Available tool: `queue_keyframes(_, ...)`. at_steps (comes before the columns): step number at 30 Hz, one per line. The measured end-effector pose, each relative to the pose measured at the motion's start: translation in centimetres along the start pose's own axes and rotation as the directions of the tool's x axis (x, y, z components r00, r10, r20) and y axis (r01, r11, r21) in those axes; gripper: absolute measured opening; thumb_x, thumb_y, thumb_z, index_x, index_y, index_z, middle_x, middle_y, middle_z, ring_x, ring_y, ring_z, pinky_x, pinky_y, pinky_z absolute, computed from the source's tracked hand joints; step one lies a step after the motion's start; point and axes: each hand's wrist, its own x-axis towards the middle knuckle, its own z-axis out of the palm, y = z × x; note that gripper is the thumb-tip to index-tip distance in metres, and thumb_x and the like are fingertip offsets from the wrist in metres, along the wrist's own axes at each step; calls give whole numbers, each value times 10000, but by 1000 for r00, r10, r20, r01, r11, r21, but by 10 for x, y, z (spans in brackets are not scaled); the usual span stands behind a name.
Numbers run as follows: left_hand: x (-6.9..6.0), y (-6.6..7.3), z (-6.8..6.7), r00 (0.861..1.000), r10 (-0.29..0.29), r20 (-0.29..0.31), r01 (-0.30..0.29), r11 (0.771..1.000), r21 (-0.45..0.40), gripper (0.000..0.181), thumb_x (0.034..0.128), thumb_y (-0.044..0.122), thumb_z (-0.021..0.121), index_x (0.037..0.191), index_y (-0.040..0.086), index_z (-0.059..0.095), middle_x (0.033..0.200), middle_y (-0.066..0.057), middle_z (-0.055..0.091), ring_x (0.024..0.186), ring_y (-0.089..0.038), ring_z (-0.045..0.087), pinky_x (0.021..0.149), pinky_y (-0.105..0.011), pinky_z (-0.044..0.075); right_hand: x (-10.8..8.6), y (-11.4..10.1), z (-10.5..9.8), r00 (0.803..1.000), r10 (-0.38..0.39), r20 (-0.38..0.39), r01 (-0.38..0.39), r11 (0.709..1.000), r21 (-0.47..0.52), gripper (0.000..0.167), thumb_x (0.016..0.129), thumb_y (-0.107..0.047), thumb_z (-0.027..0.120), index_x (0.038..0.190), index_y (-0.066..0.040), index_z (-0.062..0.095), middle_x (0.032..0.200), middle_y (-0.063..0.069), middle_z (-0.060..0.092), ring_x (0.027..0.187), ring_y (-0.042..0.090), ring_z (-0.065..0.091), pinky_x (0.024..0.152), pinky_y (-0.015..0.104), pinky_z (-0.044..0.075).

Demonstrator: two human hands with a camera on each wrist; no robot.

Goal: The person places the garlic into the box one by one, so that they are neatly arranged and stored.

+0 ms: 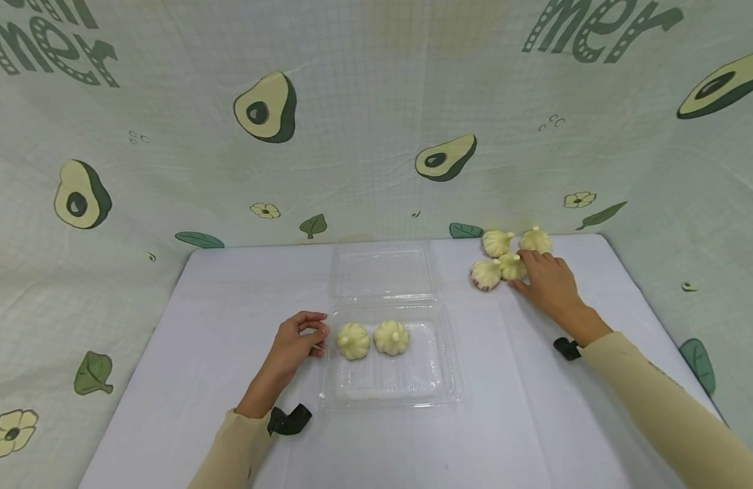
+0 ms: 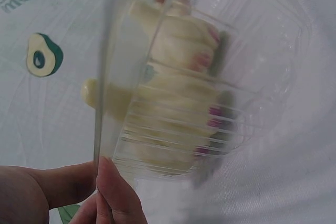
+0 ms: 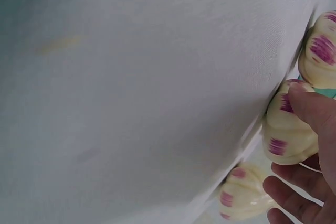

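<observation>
Head view: at lower centre, the left hand [image 1: 298,341] is pinching the box [image 1: 422,370]; upper right, the right hand [image 1: 549,282] is gripping a garlic [image 1: 510,266], likely light, firm, best held round its sides.

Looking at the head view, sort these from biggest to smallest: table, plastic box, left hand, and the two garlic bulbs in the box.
Table
Plastic box
Left hand
Left bulb and right bulb: too alike to rank

Container [image 1: 419,373], garlic bulbs [image 1: 486,275] on white table [image 1: 505,414]
</observation>
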Motion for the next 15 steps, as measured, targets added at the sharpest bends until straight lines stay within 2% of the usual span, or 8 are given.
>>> queue_keyframes(6,-1,2,0,1000,-4,3,4,1000,-6,323,1021,-19,659,1336,-70,613,1047,-108,641,750,-155,630,629,-240,590,-8,0,-11,997,60,40,-60,998,1,653,927,-205,826,1423,96,525,1356,331,589,1209,537,562,1017,706,433)
queue_keyframes(15,-2,3,1,1000,-8,2,8,1000,0,320,1025,-27,645,1340,-71,608,1048,-106,641,754,-149,629,634,-233,588,-29,3,-38,996,74,-44,-75,997,-8,652,887,-212,871,1367,98,558,1277,336,620,1130,531,583,972,701,445)
